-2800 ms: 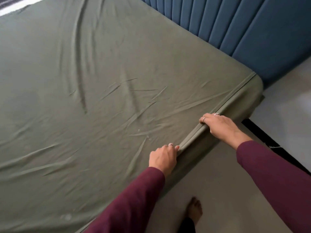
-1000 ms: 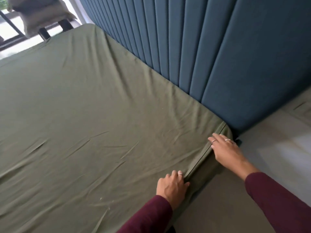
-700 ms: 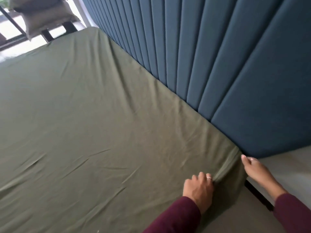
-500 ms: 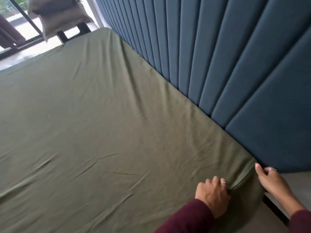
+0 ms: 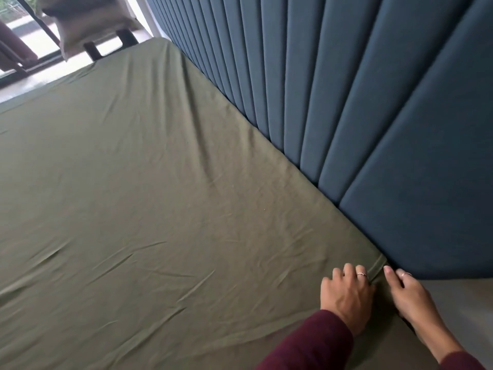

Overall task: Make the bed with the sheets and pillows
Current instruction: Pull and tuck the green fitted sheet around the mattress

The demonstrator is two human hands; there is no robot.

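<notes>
The green sheet (image 5: 165, 198) already covers the mattress up to the blue headboard (image 5: 386, 116), though creases remain across the middle, and no pillows are on the bed yet, so I judge the task barely half done. My left hand (image 5: 346, 295) rests at the sheet's near corner hem, fingers curled, seemingly pinching the fold. My right hand (image 5: 410, 297) lies just beside it on the corner's side, fingers relaxed.
</notes>
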